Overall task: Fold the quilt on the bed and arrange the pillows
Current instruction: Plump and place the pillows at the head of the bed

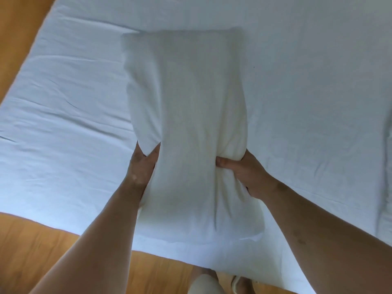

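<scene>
Pillow [186,115] hangs over the white bed sheet [307,92], squeezed at its waist — left hand [141,166] and right hand [244,172] both gripping it. Best lowered level — both hands together.

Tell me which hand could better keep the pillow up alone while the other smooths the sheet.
The right hand, probably. Its thumb digs into the pillow and cloth bunches around it, a deep grip. The left hand lies flatter along the pillow's edge, holding less.
</scene>
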### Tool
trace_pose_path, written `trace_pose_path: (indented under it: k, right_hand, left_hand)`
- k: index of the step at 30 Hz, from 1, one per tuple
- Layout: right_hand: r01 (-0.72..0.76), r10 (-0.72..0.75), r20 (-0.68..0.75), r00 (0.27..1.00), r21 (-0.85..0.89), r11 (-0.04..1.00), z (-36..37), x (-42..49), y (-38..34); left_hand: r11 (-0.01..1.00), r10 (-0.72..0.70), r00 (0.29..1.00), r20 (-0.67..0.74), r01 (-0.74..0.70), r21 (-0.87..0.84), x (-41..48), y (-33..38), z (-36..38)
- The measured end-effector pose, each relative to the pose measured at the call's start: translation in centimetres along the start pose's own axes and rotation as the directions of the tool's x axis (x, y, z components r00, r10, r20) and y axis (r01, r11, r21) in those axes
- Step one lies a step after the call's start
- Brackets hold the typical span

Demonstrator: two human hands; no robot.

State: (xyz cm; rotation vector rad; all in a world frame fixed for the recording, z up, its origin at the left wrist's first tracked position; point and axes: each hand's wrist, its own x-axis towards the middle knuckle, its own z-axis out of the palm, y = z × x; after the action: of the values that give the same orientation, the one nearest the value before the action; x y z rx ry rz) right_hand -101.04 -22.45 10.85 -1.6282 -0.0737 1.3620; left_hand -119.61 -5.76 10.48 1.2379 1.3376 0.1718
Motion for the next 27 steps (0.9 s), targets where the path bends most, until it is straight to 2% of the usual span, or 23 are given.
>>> trace_pose_path:
  k: [5,14,17,22,27]
  right_hand:
    - [0.076,-0.079,-0.105,0.991,-0.033,0.997,-2.2,-6.5,-2.7]
    - [0.197,-0.203,-0.277,0.939,-0.049,0.979,-11.7,-22.5,-4.9]
    - [0.284,-0.291,-0.363,0.885,-0.074,0.956,-16.1,-27.7,-5.5]
    - [0.451,-0.447,-0.496,0.744,-0.12,0.884,-25.9,-35.9,-5.7]
    - [0.546,-0.548,-0.524,0.652,-0.177,0.819,-38.5,-44.8,-5.5]
  left_hand:
    - [0.992,0.119,0.993,0.027,-0.119,0.033,-5.7,4.8,1.4]
    - [0.956,0.283,0.936,0.207,-0.294,0.02,-19.6,10.2,9.5]
    - [0.93,0.36,0.901,0.241,-0.368,-0.011,-24.2,12.3,13.6]
    - [0.856,0.499,0.832,0.24,-0.516,0.01,-32.7,15.8,23.0]
    - [0.795,0.58,0.773,0.258,-0.606,0.025,-42.2,18.1,34.9]
